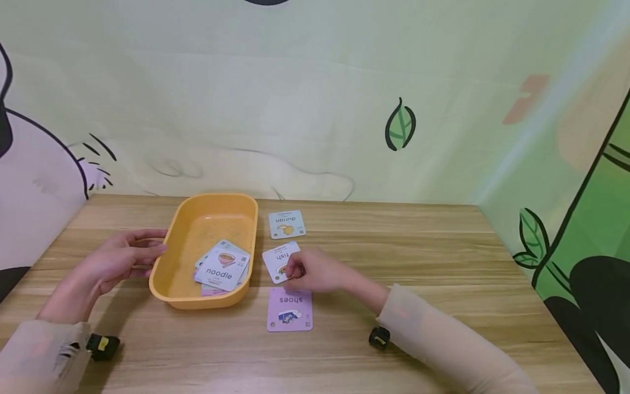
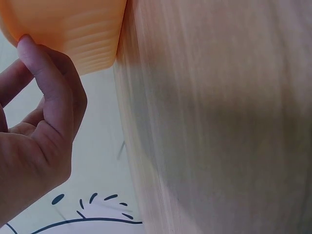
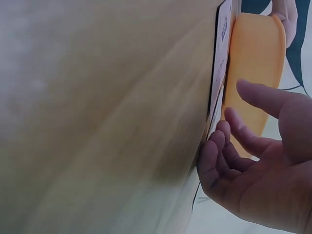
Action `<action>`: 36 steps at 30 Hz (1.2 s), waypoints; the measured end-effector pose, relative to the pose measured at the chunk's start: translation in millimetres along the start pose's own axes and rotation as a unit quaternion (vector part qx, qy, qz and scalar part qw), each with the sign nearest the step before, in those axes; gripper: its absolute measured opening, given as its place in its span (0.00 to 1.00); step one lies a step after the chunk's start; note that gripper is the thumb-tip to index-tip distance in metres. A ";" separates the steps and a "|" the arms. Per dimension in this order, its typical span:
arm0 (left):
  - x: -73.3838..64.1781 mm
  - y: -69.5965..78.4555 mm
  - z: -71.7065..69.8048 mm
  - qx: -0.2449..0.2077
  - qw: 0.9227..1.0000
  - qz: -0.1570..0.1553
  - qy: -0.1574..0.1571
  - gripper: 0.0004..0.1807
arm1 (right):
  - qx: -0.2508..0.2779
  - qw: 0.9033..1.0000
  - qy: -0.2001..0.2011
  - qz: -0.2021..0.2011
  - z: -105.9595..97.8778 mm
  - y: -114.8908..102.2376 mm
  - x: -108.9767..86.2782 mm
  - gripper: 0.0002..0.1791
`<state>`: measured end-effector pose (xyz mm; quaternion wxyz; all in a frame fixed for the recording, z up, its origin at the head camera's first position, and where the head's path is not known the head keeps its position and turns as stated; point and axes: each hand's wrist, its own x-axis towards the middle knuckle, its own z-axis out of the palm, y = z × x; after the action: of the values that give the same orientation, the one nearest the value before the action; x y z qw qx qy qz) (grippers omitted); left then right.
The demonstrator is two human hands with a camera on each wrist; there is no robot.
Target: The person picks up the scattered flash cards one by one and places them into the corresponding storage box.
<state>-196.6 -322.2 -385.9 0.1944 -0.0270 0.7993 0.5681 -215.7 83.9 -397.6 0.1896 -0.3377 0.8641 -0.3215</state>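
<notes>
My left hand (image 1: 123, 254) is at the left side of an orange plastic tray (image 1: 169, 295), fingertips against its rim. In the left wrist view, a bent finger of the left hand (image 2: 53, 102) meets the tray's outer wall. Right of the tray, my right hand (image 1: 315, 271) is low over the table with loosely curled fingers, partly covering a white fish card (image 1: 275, 265). Its thumb and index finger are apart in the right wrist view, nothing between them. A purple shoes card (image 1: 290, 314) lies just below, at the fingertips. A pale blue durian card (image 1: 287, 224) lies farther back.
Several cards lie piled in the tray's near right part, a noodle card (image 1: 223, 268) on top. The wooden table (image 1: 418, 246) ends at a back wall with cartoon drawings (image 1: 320, 109). Dark wrist devices (image 1: 102, 347) sit at both sleeves.
</notes>
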 end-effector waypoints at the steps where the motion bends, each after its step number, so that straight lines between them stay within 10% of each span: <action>1: 0.0 0.0 0.1 -0.001 1.000 0.001 0.000 0.40 | -0.005 1.000 -0.003 -0.001 0.0 0.0 -1.5 0.09; 22: -0.2 0.3 0.0 -0.007 1.000 -0.001 0.002 0.40 | -0.216 0.975 -0.035 0.035 7.1 -17.8 -25.0 0.33; 36: -0.7 1.3 0.6 -0.008 1.000 0.002 -0.003 0.39 | -0.195 0.979 -0.036 0.042 8.0 -17.1 -25.3 0.29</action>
<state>-196.1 -321.3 -384.6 0.1954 -0.0248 0.7938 0.5754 -185.8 88.7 -388.9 0.1642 -0.3429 0.9162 -0.1265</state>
